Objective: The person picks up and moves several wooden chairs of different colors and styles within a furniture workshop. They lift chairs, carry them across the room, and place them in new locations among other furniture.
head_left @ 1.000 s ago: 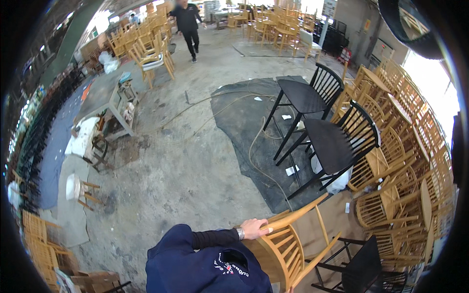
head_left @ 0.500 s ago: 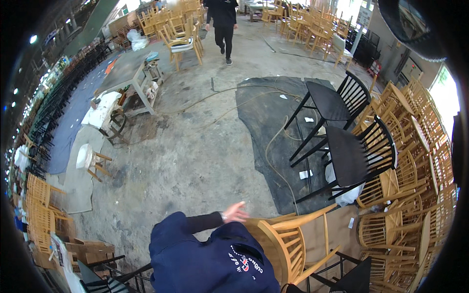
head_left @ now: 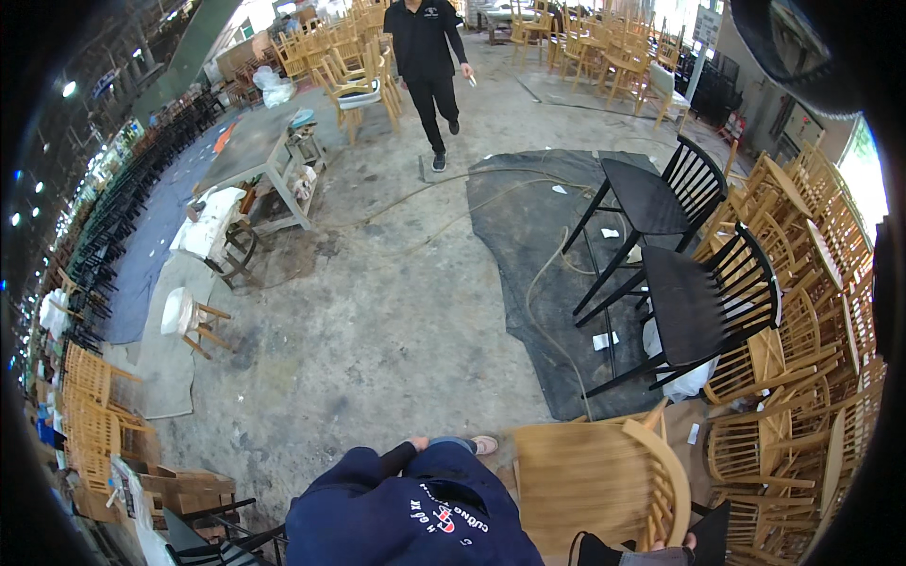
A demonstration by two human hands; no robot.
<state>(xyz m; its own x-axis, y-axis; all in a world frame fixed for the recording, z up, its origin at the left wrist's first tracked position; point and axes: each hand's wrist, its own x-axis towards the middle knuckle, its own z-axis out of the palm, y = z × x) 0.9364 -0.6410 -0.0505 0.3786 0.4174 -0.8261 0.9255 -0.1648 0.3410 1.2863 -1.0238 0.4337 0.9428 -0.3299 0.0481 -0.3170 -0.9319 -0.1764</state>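
Observation:
Beside my right leg is a light wooden chair (head_left: 585, 481), its broad seat facing up and its curved spindle back to the right. My right hand (head_left: 689, 541) shows only in part at the lower end of that back, its fingers closed around the wood. Near my left thigh hangs my left hand (head_left: 418, 442), small and partly covered by its dark sleeve. No object shows in it, and its fingers are too foreshortened to read. Two black spindle-back chairs (head_left: 681, 307) stand farther off to the right on a dark sheet (head_left: 538, 325).
A hose (head_left: 533, 292) snakes over the sheet and concrete floor. Stacked wooden chairs (head_left: 783, 368) crowd the right side. A grey workbench (head_left: 250, 151) and a white-covered stool (head_left: 179, 311) stand on the left. Ahead, a person in black (head_left: 429, 66) walks on the floor.
The wooden chair has turned from its tilted position, so its seat now faces up. My left hand has dropped from outstretched to beside my thigh. The person in black has come closer.

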